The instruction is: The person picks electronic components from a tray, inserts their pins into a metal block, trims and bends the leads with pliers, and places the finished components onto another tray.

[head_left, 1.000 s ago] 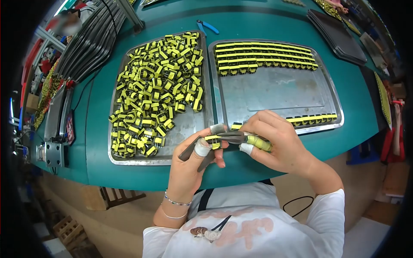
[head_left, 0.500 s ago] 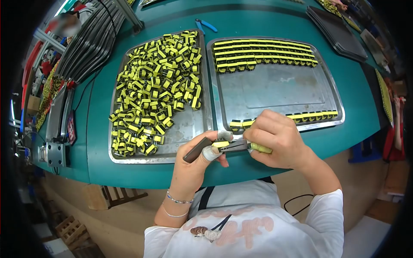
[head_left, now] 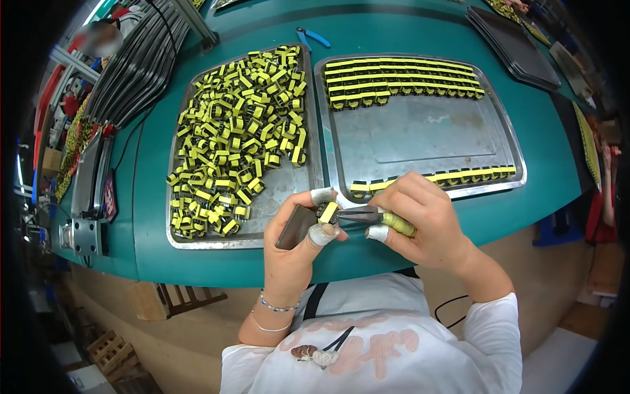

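Note:
Between the taped thumb and finger of my left hand (head_left: 285, 253) is a small yellow-and-black transformer (head_left: 329, 211), held at a tilt. The same hand also has a dark brown flat block (head_left: 296, 228) against its palm. My right hand (head_left: 430, 223) is closed around pliers (head_left: 361, 215) with yellow-green wrapped handles. The plier tips point left and reach the transformer's right side; whether they touch it I cannot tell. White tape covers the right thumb. Both hands are over the table's near edge, in front of two metal trays.
The left tray (head_left: 282, 197) holds a loose heap of transformers (head_left: 239, 134). Neat rows of them (head_left: 403, 77) line the back of the right tray (head_left: 426, 134), with another row (head_left: 476, 175) along its front. Blue-handled cutters (head_left: 317, 37) lie behind. Stacked dark trays (head_left: 515, 52) stand at right.
The transformer in my left hand has turned from lying nearly level to tilted and shifted slightly left. The pliers have moved back a little, and my right thumb is now visible below them.

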Demonstrator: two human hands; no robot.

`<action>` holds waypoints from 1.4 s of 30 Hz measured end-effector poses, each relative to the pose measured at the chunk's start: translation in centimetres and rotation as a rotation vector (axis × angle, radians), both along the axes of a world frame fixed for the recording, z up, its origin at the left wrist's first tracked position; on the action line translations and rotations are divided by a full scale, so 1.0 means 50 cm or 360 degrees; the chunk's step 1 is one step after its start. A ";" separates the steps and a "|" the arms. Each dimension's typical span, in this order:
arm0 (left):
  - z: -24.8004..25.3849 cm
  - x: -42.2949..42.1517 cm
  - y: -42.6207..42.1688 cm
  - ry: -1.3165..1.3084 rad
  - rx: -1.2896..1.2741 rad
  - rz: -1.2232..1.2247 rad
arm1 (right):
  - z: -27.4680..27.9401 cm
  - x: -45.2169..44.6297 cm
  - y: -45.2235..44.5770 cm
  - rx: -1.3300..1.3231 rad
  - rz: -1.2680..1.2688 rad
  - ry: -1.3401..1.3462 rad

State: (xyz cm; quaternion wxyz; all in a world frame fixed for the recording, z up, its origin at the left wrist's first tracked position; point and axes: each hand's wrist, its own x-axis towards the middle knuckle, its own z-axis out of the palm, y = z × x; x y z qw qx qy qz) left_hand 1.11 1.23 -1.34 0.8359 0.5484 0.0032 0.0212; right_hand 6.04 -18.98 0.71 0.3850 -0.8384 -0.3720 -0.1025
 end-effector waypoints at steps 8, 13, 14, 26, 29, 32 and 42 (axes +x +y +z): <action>-0.003 -0.006 -0.009 -0.0063 0.0089 0.0137 | -0.008 -0.008 0.007 -0.0011 -0.0049 -0.0085; -0.012 -0.007 -0.003 -0.0206 0.0343 0.0175 | -0.016 -0.011 0.005 -0.0080 -0.0083 -0.0235; -0.013 -0.006 -0.004 -0.0246 0.0388 0.0195 | -0.018 -0.014 0.007 -0.0084 -0.0096 -0.0255; -0.008 -0.010 -0.021 -0.0156 0.0210 0.0246 | -0.009 -0.016 -0.003 0.0029 -0.0151 -0.0006; -0.013 -0.010 -0.022 -0.0159 0.0180 0.0249 | -0.009 -0.015 0.000 0.0041 -0.0111 0.0023; -0.021 -0.010 -0.017 -0.0166 0.0247 0.0231 | -0.015 -0.013 0.002 0.0043 -0.0085 0.0000; -0.022 -0.014 -0.020 -0.0223 0.0412 0.0226 | -0.013 -0.028 0.009 0.0010 -0.0239 -0.0018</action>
